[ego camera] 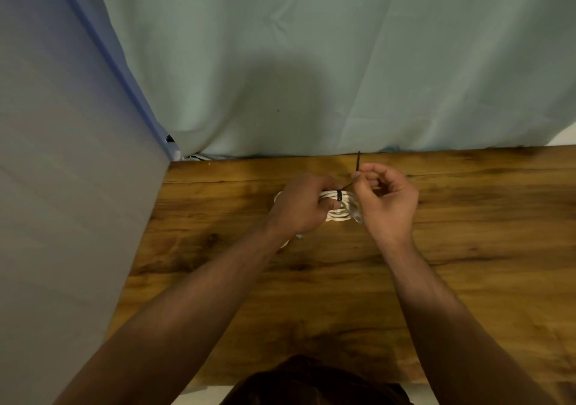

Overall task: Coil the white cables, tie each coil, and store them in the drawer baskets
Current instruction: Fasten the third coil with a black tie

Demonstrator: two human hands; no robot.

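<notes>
Forearms reach out from the bottom of the view over a wooden table (pixel 311 295), both bare, converging on one small bundle near the table's far half. The coil of white cable (pixel 338 213) lies between the two hands, seemingly resting on the wood, though the hands hide its underside. It looks light and soft, its loops likely to spring apart if let go, so the sound place to hold it is across the gathered strands, right beside the binding. That is where the left hand (pixel 300 207) sits: fingers curled over the coil's left side, clamped on the bunched loops, wrist low and knuckles up. A black tie (pixel 339 197) wraps the strands just past those fingers. Its free tail runs up and away to the right hand (pixel 386 200), which pinches it between thumb and forefinger, remaining fingers loosely curled, palm turned inward, wrist slightly raised. The tail's tip pokes up beyond the pinch. The tie seems thin and stiffish, probably holding its shape once cinched. Beyond the table's far edge hangs a pale green cloth (pixel 311 62), with a grey panel (pixel 62 186) on the left.
</notes>
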